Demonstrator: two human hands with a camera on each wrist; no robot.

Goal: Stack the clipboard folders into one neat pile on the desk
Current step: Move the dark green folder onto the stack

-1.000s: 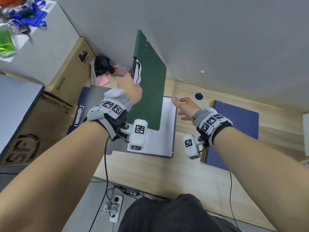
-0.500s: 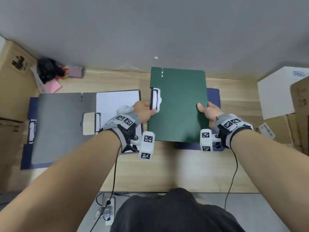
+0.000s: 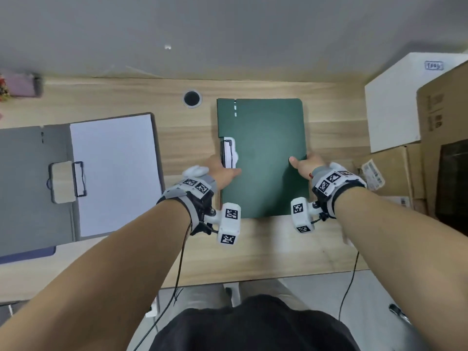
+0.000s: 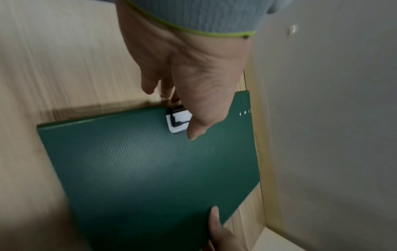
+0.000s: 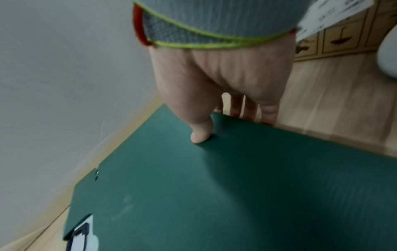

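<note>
Head view puts the left hand (image 3: 219, 171) on the clip edge of the green clipboard folder (image 3: 263, 158), thumb flat on the cover beside the white clip (image 3: 229, 153) and the other fingers tucked under that edge, while the right hand (image 3: 305, 164) pinches the opposite long edge the same way, thumb on top, fingers curled beneath. Half a second ago a blue folder's edges showed around the green one; now none shows, so the green folder seems to have been brought square over it on the wooden desk (image 3: 253, 249), whether fully down or a shade lifted I cannot tell. Off to the left an open grey folder (image 3: 33, 178) with white paper (image 3: 114, 173) lies apart on another blue one (image 3: 27, 253), so the pile is only begun; closing and moving those looks next
</note>
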